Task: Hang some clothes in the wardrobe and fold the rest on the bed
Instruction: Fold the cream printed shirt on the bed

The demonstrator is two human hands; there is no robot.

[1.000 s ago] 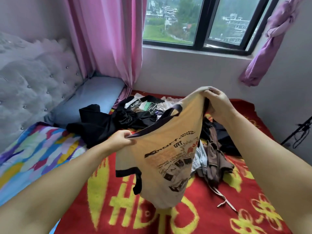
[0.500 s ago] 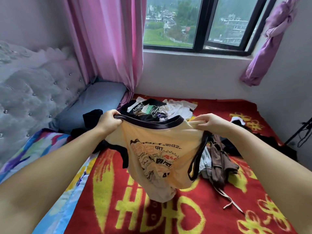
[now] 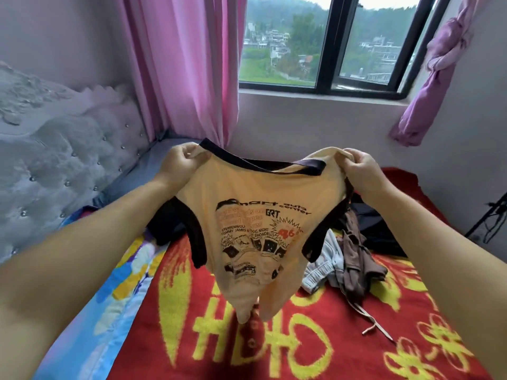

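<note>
I hold a pale yellow T-shirt [image 3: 263, 215] with black collar and sleeve trim and a printed front, spread out in the air above the bed [image 3: 274, 338]. My left hand [image 3: 178, 163] pinches its left shoulder and my right hand [image 3: 359, 165] pinches its right shoulder. The shirt's hem hangs down, just above the red and yellow blanket. Behind it lies a pile of clothes: a brown garment [image 3: 356, 259], a light grey one [image 3: 326, 261] and black pieces [image 3: 375, 223], partly hidden by the shirt.
A tufted grey headboard [image 3: 55, 165] stands on the left, with a colourful sheet [image 3: 118, 283] beside the blanket. Pink curtains [image 3: 186, 64] and a window [image 3: 329, 42] are ahead. A black stand with cables [image 3: 491, 218] is at the right wall.
Both hands have lifted the T-shirt higher and pulled its shoulders wider apart, so the shirt now hangs flat with its print facing me. My view has tilted up a little.
</note>
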